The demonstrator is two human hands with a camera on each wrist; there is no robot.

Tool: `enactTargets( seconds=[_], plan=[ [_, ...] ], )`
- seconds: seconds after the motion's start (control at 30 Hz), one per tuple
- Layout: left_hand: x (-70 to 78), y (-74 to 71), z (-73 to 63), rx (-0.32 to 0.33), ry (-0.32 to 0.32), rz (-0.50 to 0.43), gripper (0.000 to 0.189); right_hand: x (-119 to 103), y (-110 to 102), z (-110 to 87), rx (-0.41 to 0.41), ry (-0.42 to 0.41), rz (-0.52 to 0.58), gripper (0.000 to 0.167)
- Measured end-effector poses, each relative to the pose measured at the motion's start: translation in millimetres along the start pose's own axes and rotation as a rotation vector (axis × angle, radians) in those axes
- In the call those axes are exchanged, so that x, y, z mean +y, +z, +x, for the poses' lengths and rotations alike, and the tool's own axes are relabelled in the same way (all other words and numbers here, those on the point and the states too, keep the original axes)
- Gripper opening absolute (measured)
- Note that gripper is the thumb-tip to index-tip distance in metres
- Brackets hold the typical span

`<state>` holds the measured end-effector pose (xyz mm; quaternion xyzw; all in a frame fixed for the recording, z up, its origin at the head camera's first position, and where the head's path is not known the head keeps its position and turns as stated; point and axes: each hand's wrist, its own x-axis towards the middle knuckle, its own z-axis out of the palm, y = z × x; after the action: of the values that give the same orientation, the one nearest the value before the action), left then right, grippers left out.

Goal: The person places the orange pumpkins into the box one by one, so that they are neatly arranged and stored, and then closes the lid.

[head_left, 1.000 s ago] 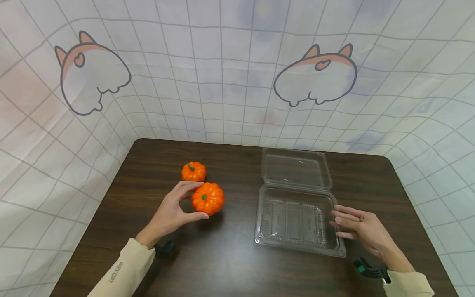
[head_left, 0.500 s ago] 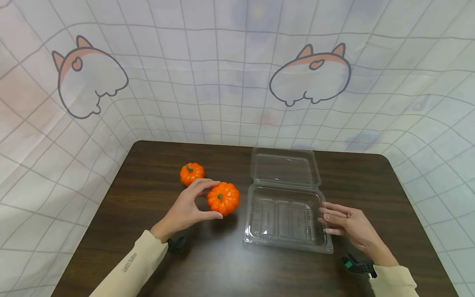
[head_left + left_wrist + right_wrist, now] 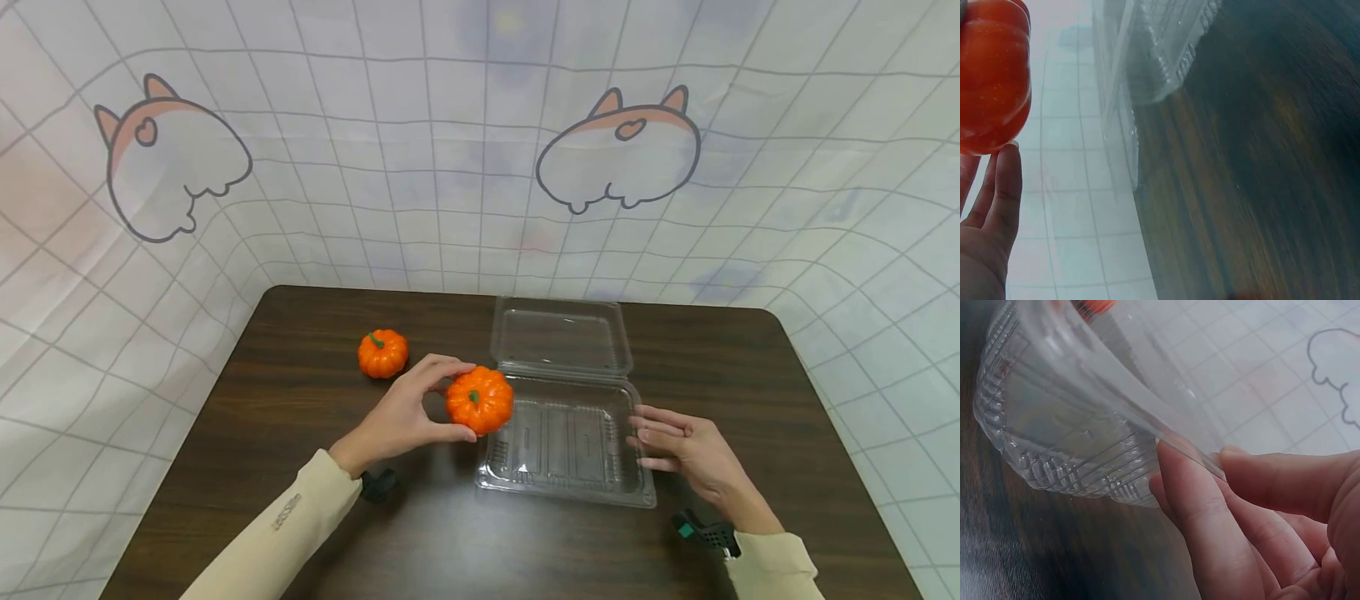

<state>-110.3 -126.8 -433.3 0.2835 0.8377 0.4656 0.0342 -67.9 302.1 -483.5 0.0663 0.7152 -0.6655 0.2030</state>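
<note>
My left hand grips an orange toy pumpkin with a green stem, the thumb at its near side and the fingers at its far side. This pumpkin is above the left edge of a clear plastic clamshell box, whose lid lies folded back. In the left wrist view the pumpkin is raised off the table beside the fingers. My right hand pinches the box's right rim between thumb and fingers, plain in the right wrist view, where the rim runs into the grip.
A second, smaller orange pumpkin sits on the dark wooden table, left of the box and behind my left hand. A white curtain with a grid and cartoon animals hangs around the table's back and sides. Both wrists wear black straps.
My left hand has carried the pumpkin rightward, away from the smaller one and over the box's edge. The box has slid left along with my right hand on its rim.
</note>
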Motion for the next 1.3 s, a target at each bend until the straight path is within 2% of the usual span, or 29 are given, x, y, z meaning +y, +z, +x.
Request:
enactTargets(
  seconds=[0.17,0.37,0.7,0.9,1.1,1.3],
  plan=[
    [0.4,7.0,7.7,-0.025,0.000,-0.024,0.079,-1.5,6.0,2.9,-0.004,-0.012,-0.012,0.072],
    [2.9,15.2,18.5,-0.051,0.016,0.007,0.080,-1.2,13.8,6.7,-0.001,-0.027,-0.011,0.069],
    [10.5,31.9,38.3,-0.125,0.044,-0.023,0.079,-1.2,21.7,12.4,-0.010,-0.042,0.003,0.068],
    [17.5,43.5,49.3,-0.214,0.028,0.017,0.079,0.5,25.8,15.5,0.002,-0.029,0.001,0.067],
    [24.6,54.1,59.6,-0.311,-0.023,0.059,0.078,0.2,26.5,16.5,0.002,-0.019,0.016,0.066],
    [26.2,64.4,66.5,-0.387,-0.042,0.144,0.079,0.7,25.7,17.3,-0.008,-0.018,0.027,0.066]
  ],
)
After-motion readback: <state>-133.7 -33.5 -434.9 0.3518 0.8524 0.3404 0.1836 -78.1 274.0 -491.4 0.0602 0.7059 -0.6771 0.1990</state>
